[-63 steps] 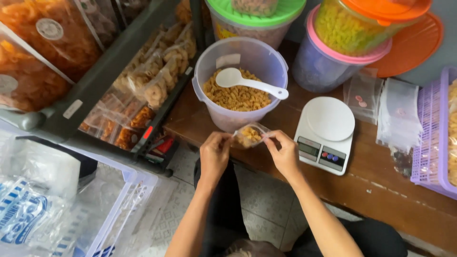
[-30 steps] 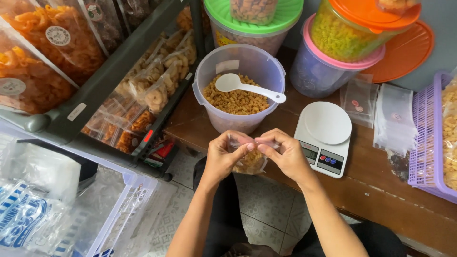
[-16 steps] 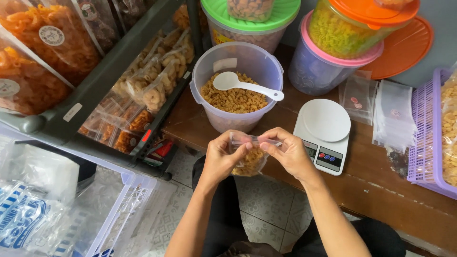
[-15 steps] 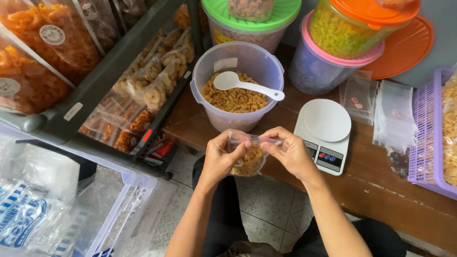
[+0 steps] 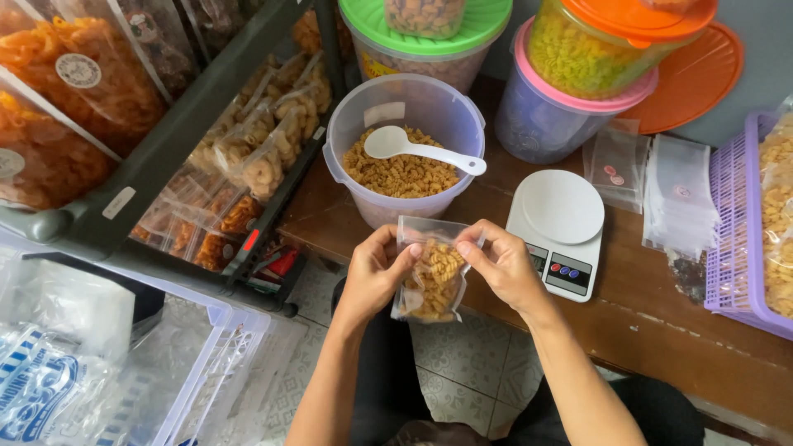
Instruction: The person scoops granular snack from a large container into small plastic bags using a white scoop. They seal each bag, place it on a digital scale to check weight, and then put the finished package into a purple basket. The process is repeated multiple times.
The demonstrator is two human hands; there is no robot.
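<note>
A small clear plastic pouch (image 5: 431,279) filled with tan spiral snacks hangs upright between my two hands, just off the front edge of the wooden table (image 5: 661,322). My left hand (image 5: 372,277) pinches its top left corner and side. My right hand (image 5: 500,264) pinches the top right edge. Behind the pouch stands a clear tub (image 5: 403,149) partly filled with the same spirals, with a white scoop (image 5: 417,149) lying in it. A white kitchen scale (image 5: 560,227) with an empty round platform sits right of my hands.
Lidded tubs of snacks, green (image 5: 425,33), pink (image 5: 562,107) and orange (image 5: 615,37), stand at the back. Empty pouches (image 5: 677,194) and a purple basket (image 5: 756,223) lie at right. A dark rack of bagged snacks (image 5: 248,157) and a white crate (image 5: 124,363) are at left.
The pouch has come down from the tub's rim toward me. Both hands have shifted from holding it low to pinching along its top edge, then spread slightly apart.
</note>
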